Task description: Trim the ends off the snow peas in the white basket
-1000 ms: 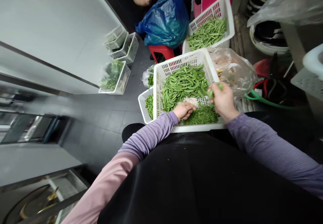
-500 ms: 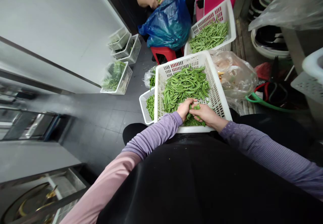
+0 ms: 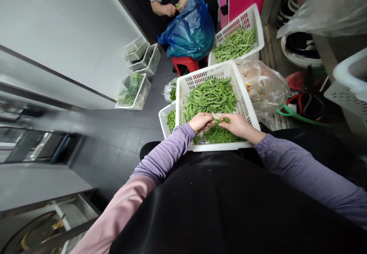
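Note:
A white plastic basket (image 3: 249, 103) sits in front of my lap, with a heap of green snow peas (image 3: 210, 95) in its far part. Along its near side lies a pile of thin green trimmings (image 3: 222, 135). Above the trimmings, my right hand (image 3: 237, 125) is closed, with a snow pea (image 3: 226, 120) between thumb and fingers. My left hand (image 3: 200, 122) is closed in a pinch just to the left, at the thin end of that pod. The fingertips of the two hands are a little apart; the exact pinch point of the left one is small and partly hidden.
Across from me a person's hands (image 3: 174, 8) work above a blue plastic bag (image 3: 190, 32) by a red stool (image 3: 186, 63). A basket of green beans (image 3: 236, 44) stands behind right. Clear bag (image 3: 265, 88) and scissors (image 3: 311, 99) lie right; a smaller basket (image 3: 164, 122) left.
My hands have moved apart from being close together, the left one going left and the right one slightly right. More of the trimmings and the pod between my fingers now show.

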Motion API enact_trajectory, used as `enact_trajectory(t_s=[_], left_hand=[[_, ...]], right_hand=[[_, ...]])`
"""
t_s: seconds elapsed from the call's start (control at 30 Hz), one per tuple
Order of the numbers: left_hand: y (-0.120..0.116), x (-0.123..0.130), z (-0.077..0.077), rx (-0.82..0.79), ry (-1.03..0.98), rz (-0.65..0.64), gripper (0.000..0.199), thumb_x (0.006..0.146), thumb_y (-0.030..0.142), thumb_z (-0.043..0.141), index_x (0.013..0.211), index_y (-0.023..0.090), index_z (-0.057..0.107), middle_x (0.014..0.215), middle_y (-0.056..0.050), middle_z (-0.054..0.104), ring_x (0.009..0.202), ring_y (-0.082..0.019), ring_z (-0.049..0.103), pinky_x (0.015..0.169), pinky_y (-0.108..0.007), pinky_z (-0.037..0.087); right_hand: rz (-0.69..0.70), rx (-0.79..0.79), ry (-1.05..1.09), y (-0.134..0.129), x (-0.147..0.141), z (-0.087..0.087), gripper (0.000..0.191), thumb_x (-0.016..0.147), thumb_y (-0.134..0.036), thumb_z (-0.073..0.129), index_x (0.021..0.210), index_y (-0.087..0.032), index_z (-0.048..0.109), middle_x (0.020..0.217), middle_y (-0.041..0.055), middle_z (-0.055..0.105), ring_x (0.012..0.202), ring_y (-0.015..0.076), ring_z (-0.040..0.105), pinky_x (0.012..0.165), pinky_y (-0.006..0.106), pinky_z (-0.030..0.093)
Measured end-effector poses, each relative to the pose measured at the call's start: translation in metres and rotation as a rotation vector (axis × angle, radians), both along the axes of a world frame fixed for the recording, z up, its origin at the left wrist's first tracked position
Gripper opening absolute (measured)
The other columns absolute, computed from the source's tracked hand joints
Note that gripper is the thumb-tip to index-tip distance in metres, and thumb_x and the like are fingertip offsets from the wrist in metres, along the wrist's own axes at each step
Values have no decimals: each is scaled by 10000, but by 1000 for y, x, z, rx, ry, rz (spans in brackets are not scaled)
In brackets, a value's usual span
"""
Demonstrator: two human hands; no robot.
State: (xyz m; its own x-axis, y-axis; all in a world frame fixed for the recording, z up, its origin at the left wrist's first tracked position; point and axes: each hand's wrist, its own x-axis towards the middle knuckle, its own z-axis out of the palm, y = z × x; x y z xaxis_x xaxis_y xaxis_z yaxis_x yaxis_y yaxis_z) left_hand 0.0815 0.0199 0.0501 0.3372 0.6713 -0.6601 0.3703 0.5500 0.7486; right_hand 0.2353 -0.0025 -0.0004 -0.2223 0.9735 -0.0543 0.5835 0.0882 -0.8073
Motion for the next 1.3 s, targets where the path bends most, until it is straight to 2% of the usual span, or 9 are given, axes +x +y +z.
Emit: enact_trajectory(t_s=[0.13,0.27,0.47,0.6,0.77,0.9,1.03,1.1,1.3], left_hand=[[-5,3,-1,40,-42,39,107,681,129,419,578,154,414,397,83,306,290,-13,206,315,-158,104],[-14,4,-20,62,-8,87,153,701,151,413,549,162,401,389,85,286,301,-24,204,330,-168,125],[-26,-9,-50,121,376,-314,44,623,107,521,588,118,545,416,70,409,386,-41,330,410,-171,260],[-16,-4,-31,293,252,-386,289,635,193,590,915,123,579,473,100,396,433,-43,330,456,-171,274],[-2,10,-6,382,165,-412,224,767,231,394,644,124,547,451,68,358,428,-52,297,465,-195,260],[4,9,5,435,157,-486,244,729,170,350,502,148,436,437,54,362,444,-63,320,494,-203,285],[7,2,16,511,219,-606,222,690,153,376,469,157,396,443,53,355,470,-70,329,527,-209,301],[5,1,16,629,266,-569,234,698,157,381,465,164,361,455,52,332,484,-73,321,535,-211,295],[-13,13,-15,961,488,-177,267,748,194,405,488,172,350,514,30,369,543,-86,352,563,-208,301]], right_hand=[[-6,13,101,-3,-1,-1,130,614,-288,608,591,-204,512,451,-47,386,463,114,339,493,256,251],[-102,-193,415,-3,-1,-3,236,614,-396,622,674,-202,501,409,-74,364,384,90,298,417,235,225],[-265,-333,839,4,7,6,412,552,-441,709,647,-211,381,498,-58,454,353,54,322,325,190,169],[-220,-389,816,4,8,8,427,544,-446,721,638,-207,381,469,-62,440,338,49,319,314,186,152],[-151,-379,714,2,9,7,383,587,-501,666,703,-194,468,435,-64,400,350,75,315,341,210,194],[-256,55,325,2,17,14,281,664,-385,625,866,-191,594,602,4,513,535,150,465,520,282,367],[82,255,148,2,22,19,157,694,-336,589,781,-220,649,779,51,584,753,210,537,701,326,390],[157,210,160,2,22,18,138,688,-348,591,693,-216,632,769,50,596,756,213,541,702,324,389],[-55,-205,451,-6,0,12,298,632,-472,618,646,-194,512,474,-39,441,437,108,385,455,254,306]])
